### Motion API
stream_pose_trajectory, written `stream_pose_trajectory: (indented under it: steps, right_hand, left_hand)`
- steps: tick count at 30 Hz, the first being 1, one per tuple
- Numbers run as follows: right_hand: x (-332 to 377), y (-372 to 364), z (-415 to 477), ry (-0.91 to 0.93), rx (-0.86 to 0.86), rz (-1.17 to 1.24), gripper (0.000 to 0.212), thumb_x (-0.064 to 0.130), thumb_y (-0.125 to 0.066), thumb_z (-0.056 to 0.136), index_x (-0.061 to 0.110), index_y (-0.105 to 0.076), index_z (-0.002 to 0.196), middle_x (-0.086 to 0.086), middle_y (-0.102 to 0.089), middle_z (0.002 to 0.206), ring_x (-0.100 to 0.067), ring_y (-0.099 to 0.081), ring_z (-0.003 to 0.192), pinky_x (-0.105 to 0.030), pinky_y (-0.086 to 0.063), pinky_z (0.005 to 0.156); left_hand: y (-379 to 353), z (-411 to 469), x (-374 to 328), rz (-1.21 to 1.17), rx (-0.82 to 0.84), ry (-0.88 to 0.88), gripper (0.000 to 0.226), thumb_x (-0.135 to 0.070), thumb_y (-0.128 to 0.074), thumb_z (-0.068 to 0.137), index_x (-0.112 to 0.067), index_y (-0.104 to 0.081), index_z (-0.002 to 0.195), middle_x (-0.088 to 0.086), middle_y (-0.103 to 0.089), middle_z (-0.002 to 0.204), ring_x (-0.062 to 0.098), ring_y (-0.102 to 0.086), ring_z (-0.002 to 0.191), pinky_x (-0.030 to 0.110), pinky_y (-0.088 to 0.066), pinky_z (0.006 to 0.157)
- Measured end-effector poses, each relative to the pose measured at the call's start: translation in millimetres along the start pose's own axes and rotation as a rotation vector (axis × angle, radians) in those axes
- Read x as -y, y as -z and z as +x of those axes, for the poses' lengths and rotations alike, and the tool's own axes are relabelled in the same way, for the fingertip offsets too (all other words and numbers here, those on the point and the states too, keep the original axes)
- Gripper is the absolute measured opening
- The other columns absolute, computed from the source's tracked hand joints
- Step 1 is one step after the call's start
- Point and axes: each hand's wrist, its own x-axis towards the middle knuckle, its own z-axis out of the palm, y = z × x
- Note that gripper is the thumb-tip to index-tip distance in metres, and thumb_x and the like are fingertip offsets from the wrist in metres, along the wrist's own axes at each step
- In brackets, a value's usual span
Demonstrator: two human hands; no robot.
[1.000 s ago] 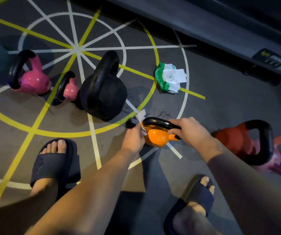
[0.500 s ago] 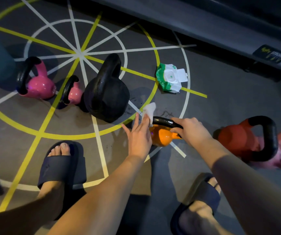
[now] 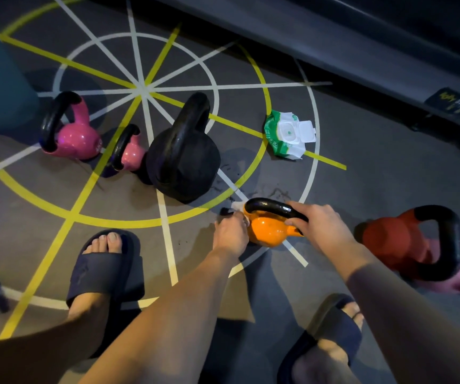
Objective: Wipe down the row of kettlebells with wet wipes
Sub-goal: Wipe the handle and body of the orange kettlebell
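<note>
Right hand (image 3: 323, 230) around crosswise kettlebell handle (image 3: 271, 207)

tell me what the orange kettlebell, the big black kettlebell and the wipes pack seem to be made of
The orange kettlebell: glossy coating, probably vinyl or paint over metal, judging by its sharp highlights. The black kettlebell: dull surface with only faint sheen, likely cast iron, perhaps powder-coated. The wipes pack: soft crinkled plastic film with a stiff white flip lid.
</note>
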Motion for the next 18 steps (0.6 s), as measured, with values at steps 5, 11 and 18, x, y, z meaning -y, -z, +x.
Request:
stream_pose_trajectory:
  steps: [5, 11, 18]
  right_hand:
    - [-2.1, -2.8, 2.1, -0.015, -0.017, -0.005, 0.045, 0.039, -0.055, 0.101, 0.041, -0.047, 0.145, -0.001, -0.064, 0.107, -0.02, -0.061, 0.096, -0.035, -0.053, 0.086]
    - [-0.4, -8.9, -1.2, -0.006, -0.076, 0.005, 0.045, 0.038, -0.055, 0.101, 0.04, -0.047, 0.145, 0.0, -0.061, 0.099, -0.019, -0.059, 0.089, -0.032, -0.051, 0.08]
    - [1.7, -7.6, -5.4, 0.002, -0.105, 0.031, 0.035, 0.035, -0.056, 0.102, 0.037, -0.055, 0.137, 0.005, -0.059, 0.088, -0.014, -0.057, 0.082, -0.03, -0.048, 0.079]
  left_hand:
    - [1.0, -19.5, 3.9, -0.173, -0.185, -0.066, 0.014, -0.015, -0.044, 0.104, -0.018, -0.057, 0.102, 0.013, -0.071, 0.09, 0.038, -0.063, 0.104, 0.046, -0.042, 0.104]
    - [6.8, -26.9, -10.4, -0.136, -0.374, -0.273, 0.044, 0.0, -0.059, 0.096, -0.019, -0.061, 0.136, 0.006, -0.054, 0.15, 0.02, -0.045, 0.144, 0.066, -0.001, 0.123]
    - [7.6, -15.0, -7.2, -0.067, -0.239, -0.142, 0.036, -0.009, -0.043, 0.105, -0.016, -0.053, 0.139, 0.015, -0.071, 0.114, 0.036, -0.065, 0.111, 0.044, -0.049, 0.092]
